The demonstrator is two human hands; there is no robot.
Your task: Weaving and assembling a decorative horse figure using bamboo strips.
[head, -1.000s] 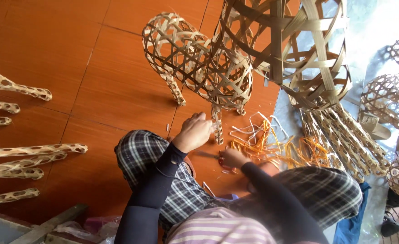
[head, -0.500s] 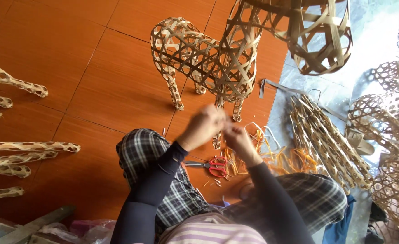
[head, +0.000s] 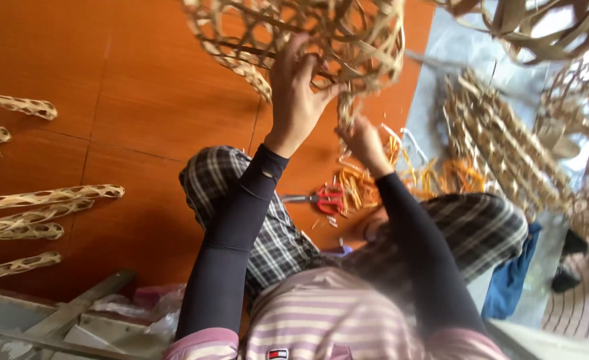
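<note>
Person sits cross-legged on an orange-brown tiled floor (head: pixel 141 100), seen from above.

Left hand (head: pixel 298 90) is raised toward 12 o'clock, fingers curled around the strips of a pale open-weave bamboo frame (head: pixel 321 33) – thumb on one side, fingers hooked through a gap. The grip looks meant to steady the lattice while the other hand works lower down.

Right hand (head: pixel 364 143) sits just below and toward 1 o'clock of the left, closed on the end of a narrow woven leg-like piece (head: pixel 344 110) hanging from the frame. Whether it pinches a single strip or the whole end I cannot tell – fingers are partly hidden.

Below the hands, at about 5 o'clock from the left wrist, red-handled scissors (head: pixel 324 199) lie on the floor, touching a loose heap of orange and pale strip offcuts (head: pixel 368 180); within easy reach, probably left there for trimming.

At 9 o'clock, several slim woven lattice tubes (head: pixel 41 200) lie on the floor, well apart from the work. At 3 o'clock a bundle of similar woven pieces (head: pixel 501 147) lies on a grey surface.
</note>
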